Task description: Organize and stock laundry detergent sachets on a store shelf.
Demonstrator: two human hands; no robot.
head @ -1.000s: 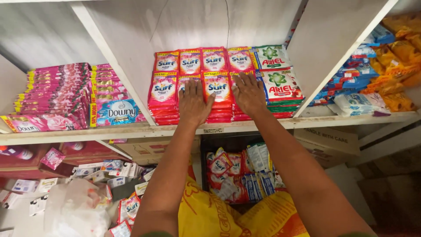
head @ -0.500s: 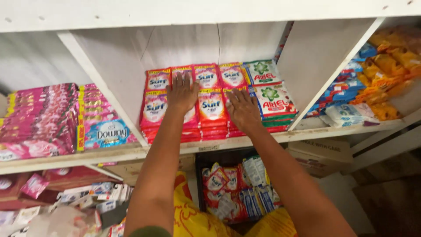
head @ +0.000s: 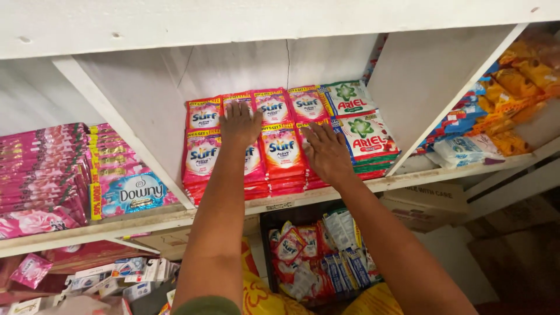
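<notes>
Both arms reach forward, bare to the elbow. The left hand (head: 240,123) lies flat, fingers spread. The right hand (head: 326,153), just beside it, is also flat.

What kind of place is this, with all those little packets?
Most likely a small shop. White wooden shelves hold neat stacks of red sachets, green-and-white sachets and pink sachets, with a crate of mixed packets below.

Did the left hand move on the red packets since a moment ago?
Yes. The left hand has slid further back, from the front row of red packets to the back row, away from the shelf edge.
</notes>
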